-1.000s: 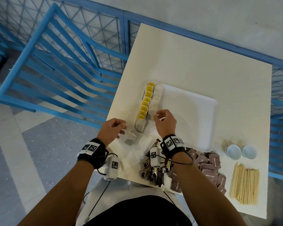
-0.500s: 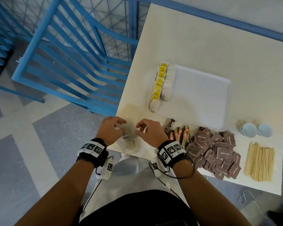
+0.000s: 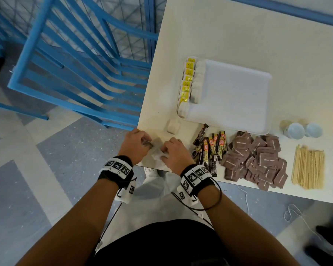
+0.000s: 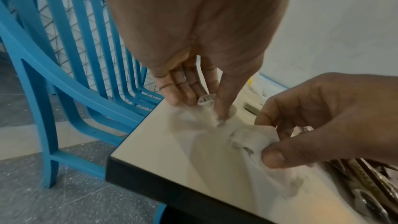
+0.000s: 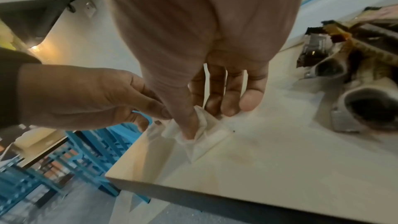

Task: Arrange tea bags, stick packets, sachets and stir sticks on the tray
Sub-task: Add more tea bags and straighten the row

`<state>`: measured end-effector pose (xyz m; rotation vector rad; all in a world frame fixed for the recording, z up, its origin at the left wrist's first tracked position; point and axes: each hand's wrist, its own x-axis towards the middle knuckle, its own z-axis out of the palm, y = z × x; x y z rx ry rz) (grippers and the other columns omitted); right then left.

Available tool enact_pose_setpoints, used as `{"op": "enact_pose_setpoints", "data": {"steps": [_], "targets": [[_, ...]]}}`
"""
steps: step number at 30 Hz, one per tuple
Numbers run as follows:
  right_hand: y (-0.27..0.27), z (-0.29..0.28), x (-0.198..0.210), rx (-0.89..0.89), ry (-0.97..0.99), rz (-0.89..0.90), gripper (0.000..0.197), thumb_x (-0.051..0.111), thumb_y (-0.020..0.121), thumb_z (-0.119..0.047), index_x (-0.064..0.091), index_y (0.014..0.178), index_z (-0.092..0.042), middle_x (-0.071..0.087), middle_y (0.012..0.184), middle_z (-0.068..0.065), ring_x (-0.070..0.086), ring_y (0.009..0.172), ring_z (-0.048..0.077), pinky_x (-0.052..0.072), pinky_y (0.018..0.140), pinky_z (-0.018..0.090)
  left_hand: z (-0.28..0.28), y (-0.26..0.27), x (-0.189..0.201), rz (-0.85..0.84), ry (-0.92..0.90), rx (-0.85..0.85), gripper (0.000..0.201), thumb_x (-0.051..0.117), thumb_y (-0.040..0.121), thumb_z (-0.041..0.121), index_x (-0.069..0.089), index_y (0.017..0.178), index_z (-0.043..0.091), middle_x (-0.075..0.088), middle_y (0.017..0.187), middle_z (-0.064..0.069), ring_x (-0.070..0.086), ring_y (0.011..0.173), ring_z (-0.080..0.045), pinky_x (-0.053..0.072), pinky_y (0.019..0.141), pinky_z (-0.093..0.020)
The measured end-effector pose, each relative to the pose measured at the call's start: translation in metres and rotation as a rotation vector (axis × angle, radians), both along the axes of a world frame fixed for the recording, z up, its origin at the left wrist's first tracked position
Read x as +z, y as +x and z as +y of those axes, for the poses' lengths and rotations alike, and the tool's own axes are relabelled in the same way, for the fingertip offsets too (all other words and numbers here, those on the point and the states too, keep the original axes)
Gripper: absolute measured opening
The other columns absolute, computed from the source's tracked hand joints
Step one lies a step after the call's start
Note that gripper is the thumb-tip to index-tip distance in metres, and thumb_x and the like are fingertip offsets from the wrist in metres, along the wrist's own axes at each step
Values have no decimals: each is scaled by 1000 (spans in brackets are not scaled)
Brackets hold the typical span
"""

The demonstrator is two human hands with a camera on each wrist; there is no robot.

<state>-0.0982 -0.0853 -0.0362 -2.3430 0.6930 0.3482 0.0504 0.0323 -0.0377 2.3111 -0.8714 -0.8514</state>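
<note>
**A:** Where are your hands right now?

**B:** Both sit at the near left corner of the counter [image 3: 238, 35]. Your left hand [image 3: 136, 145] pinches one tea bag [image 4: 206, 110] between thumb and fingers. Your right hand [image 3: 176, 154] pinches a second tea bag [image 4: 247, 138] just beside it. So each grip is narrow and closed on soft paper, and the two bags look joined or tangled where they meet, though blur keeps me from being sure.

**A:** How will they handle?

**B:** I'd judge them very light, limp and easy to tear. Take each by its pouch edge, not the middle, and ease them apart slowly; a sharp tug could rip the paper or spill the leaf.

**A:** And the rest of the job?

**B:** The white tray [image 3: 238, 96] already carries a row of tea bags with yellow tags [image 3: 186, 83] along its left rim. One loose tea bag [image 3: 173, 126] lies on the counter just short of the tray's near corner. The stick packets [image 3: 210, 148], brown sachets [image 3: 258, 162] and wooden stir sticks [image 3: 308, 167] lie untouched along the near edge, to your right. Two small pale cups [image 3: 304, 130] stand just past the sticks.
</note>
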Motion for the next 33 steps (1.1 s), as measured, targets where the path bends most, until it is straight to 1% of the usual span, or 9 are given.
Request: {"op": "enact_pose_setpoints", "data": {"steps": [4,7,11,14,19,22,25,30,33], "targets": [[1,-15,6,-140,96,-64,15,75,84,-19,68,96,-14,67,93,2,57,90,22,52,82,40,-10,1,8,134,-71,98,16,79,84,8,66,92,14,63,83,10,57,75,4,42,65,-1],[3,-32,14,-221,209,-98,17,79,83,-19,68,96,-15,67,86,-4,60,78,13,51,75,28,-20,4,13,266,-89,148,21,77,85,5,63,98,14,67,88,6,64,78,-7,49,65,-8],[9,-59,29,-225,297,-127,16,79,83,-20,70,96,-19,69,88,-8,62,81,11,51,77,23,-36,7,19,464,-143,209,33,69,90,-1,66,118,15,72,103,-12,73,87,-27,62,70,-30],[16,-75,40,-175,318,-145,16,78,84,-20,73,99,-17,72,89,-6,64,79,9,52,75,21,-50,6,25,585,-180,245,13,63,98,8,71,109,8,71,108,-18,73,93,-32,64,80,-41],[29,-91,53,-155,330,-164,23,77,85,-28,69,105,-20,74,90,-5,70,81,11,57,78,25,-65,4,35,905,-162,299,32,70,97,22,66,114,-4,70,113,-22,73,100,-35,62,85,-45],[31,-97,52,-196,341,-172,33,78,83,-23,65,113,-23,71,94,-6,67,83,14,55,79,27,-67,0,36,908,-222,283,25,69,94,3,63,116,-4,70,111,-25,74,94,-39,63,80,-41],[30,-106,49,-243,366,-129,49,82,78,-21,62,122,-23,67,103,-6,65,85,13,53,78,22,-74,2,34,927,-290,390,21,63,96,-3,63,116,-9,68,110,-28,73,91,-38,63,81,-40],[28,-114,38,-361,448,-124,29,79,82,-16,72,109,-22,73,90,-4,71,77,12,56,75,27,-81,5,35,966,-244,463,15,63,93,-5,65,107,-7,67,114,-29,71,100,-44,62,87,-44],[31,-117,38,-357,427,-157,29,81,81,-17,74,109,-23,72,90,-7,69,76,7,57,76,23,-83,5,33,949,-213,454,20,74,87,4,65,104,-1,66,112,-24,72,99,-36,63,85,-44]]}}
